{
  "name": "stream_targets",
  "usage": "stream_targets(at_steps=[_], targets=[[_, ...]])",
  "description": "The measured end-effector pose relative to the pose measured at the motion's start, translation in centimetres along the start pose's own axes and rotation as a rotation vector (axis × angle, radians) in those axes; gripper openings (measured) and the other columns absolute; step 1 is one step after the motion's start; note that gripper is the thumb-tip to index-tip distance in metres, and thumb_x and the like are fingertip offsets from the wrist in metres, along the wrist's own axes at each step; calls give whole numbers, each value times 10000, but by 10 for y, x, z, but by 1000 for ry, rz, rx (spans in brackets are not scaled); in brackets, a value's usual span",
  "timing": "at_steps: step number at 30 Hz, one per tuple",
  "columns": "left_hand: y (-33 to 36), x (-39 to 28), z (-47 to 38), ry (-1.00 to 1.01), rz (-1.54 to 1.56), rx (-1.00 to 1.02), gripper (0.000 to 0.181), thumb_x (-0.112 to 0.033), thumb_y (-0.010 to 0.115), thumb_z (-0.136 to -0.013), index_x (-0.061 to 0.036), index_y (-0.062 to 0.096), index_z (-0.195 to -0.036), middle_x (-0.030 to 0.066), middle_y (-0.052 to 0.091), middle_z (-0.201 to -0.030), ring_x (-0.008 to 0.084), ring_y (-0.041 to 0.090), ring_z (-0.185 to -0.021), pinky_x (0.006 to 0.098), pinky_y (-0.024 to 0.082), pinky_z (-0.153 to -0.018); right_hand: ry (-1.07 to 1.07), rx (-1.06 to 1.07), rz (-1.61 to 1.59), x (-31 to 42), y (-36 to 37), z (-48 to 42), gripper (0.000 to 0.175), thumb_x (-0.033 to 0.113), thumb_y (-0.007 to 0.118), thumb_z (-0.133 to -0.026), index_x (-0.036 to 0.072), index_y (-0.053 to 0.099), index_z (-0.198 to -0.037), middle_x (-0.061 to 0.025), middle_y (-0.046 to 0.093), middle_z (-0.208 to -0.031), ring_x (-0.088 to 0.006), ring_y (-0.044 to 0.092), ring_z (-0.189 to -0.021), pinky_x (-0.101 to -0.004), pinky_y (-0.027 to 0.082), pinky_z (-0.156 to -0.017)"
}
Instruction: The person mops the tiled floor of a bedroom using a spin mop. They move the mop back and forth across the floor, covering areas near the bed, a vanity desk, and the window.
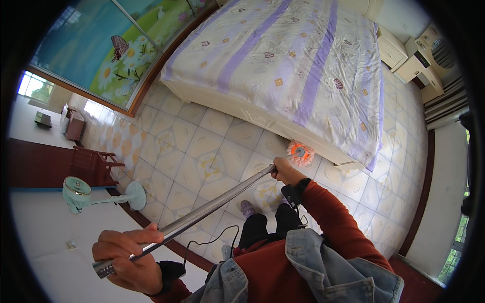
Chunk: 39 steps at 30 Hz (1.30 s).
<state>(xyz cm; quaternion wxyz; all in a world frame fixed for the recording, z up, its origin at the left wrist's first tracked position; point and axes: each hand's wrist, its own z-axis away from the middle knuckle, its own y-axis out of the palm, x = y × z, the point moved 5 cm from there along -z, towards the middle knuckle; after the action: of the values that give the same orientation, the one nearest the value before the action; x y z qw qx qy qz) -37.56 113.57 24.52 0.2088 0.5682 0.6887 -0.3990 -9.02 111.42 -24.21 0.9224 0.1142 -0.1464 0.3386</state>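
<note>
A spin mop's metal pole (212,206) runs slantwise across the view, gripped by both hands. Close to its upper end, at lower left, my left hand (130,257) wraps around it with the pole's tip poking out past the fingers. Farther down the pole, my right hand (284,171) holds it near the middle of the view. The round mop head (301,153), an orange disc with pale pink fringe, rests on the tiled floor (212,147) against the lower edge of the bed frame (257,119). Part of the fringe appears hidden under that edge.
A patterned sheet (265,57) covers the bed. A mint-green pedestal fan (77,189) and a dark red wooden chair (94,163) stand at left. The sliding wardrobe (102,57) is at upper left, a cream dressing table (420,64) at upper right. A black cable (212,238) hangs beside my legs.
</note>
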Motion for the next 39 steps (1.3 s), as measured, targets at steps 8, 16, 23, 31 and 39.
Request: stream_targets(at_steps=[8,16,23,31,39], targets=[[-52,-4,16,70,-181,-141,347,-353,328,-955,-42,352,-804,46,394,-722,125,575,-573,316,585,-633,24,132,-60,-12,123,8,130,146,384,-858,34,439,-894,-136,512,-674,-202,431,-442,-304,298,-345],[-33,-1,-3,236,78,45,288,-255,300,-943,-26,338,-772,76,397,-711,165,577,-502,301,578,-568,-43,135,-288,-13,74,5,102,147,433,-846,69,393,-898,-110,505,-709,-187,417,-479,-288,273,-345],[67,-10,-63,242,341,425,366,-350,443,-935,-11,338,-847,93,448,-754,231,631,-536,343,593,-588,-108,-19,-513,23,-56,22,72,128,396,-847,61,405,-824,-105,449,-634,-198,407,-451,-307,293,-359],[197,-5,-99,38,542,433,254,-261,421,-944,-16,388,-885,108,448,-818,278,617,-610,411,543,-628,-197,-107,-730,67,-183,27,102,149,406,-849,62,388,-798,-107,437,-616,-204,433,-483,-300,316,-396],[206,14,-137,-93,464,331,299,-292,404,-967,-15,409,-856,110,499,-795,253,616,-710,385,499,-750,-185,-59,-735,94,-152,17,77,124,393,-825,47,402,-818,-147,482,-632,-227,466,-477,-312,338,-389]])
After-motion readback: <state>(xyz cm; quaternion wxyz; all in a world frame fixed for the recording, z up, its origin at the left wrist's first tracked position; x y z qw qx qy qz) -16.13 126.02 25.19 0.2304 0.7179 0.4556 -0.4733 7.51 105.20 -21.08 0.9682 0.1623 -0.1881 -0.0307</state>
